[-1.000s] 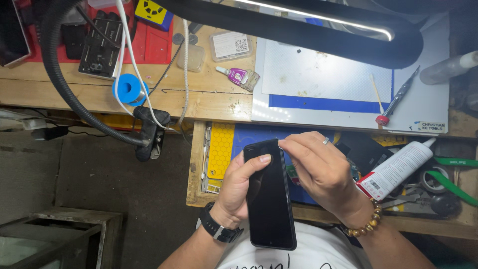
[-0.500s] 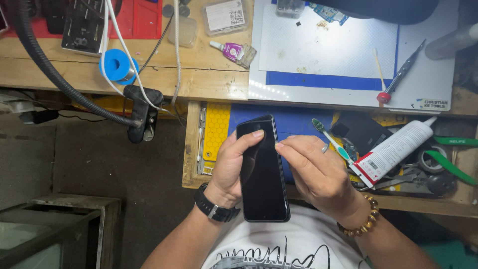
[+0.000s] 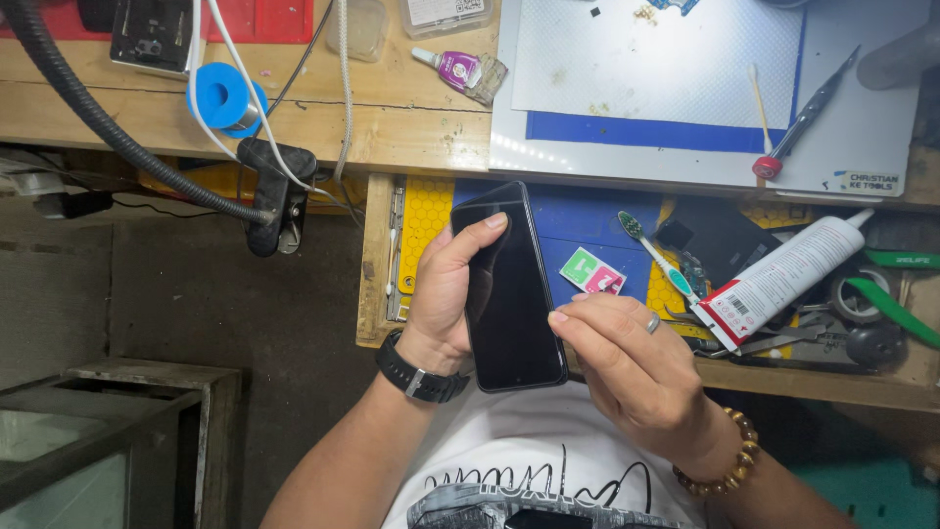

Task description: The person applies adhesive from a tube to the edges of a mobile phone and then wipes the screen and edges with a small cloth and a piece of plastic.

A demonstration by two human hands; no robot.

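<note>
A black smartphone [image 3: 511,289] with a dark glossy screen is held upright over an open drawer. My left hand [image 3: 446,289] grips its left edge, thumb resting on the upper screen; a black watch sits on that wrist. My right hand [image 3: 627,358] touches the phone's right edge with pinched fingertips near the middle of the side; whether it holds anything small there is unclear. It wears a ring and a bead bracelet.
The drawer [image 3: 377,264] holds a yellow honeycomb mat, a green and pink packet [image 3: 592,271], a toothbrush [image 3: 654,257], a white glue tube [image 3: 788,274] and tools. On the wooden bench above are a white and blue work mat [image 3: 676,147], a purple bottle [image 3: 452,69], a blue tape roll [image 3: 223,98] and a clamped lamp arm [image 3: 279,196].
My right hand has slid from the phone's upper screen down to its right edge. The view has shifted down, and the phone now sits lower against my chest.
</note>
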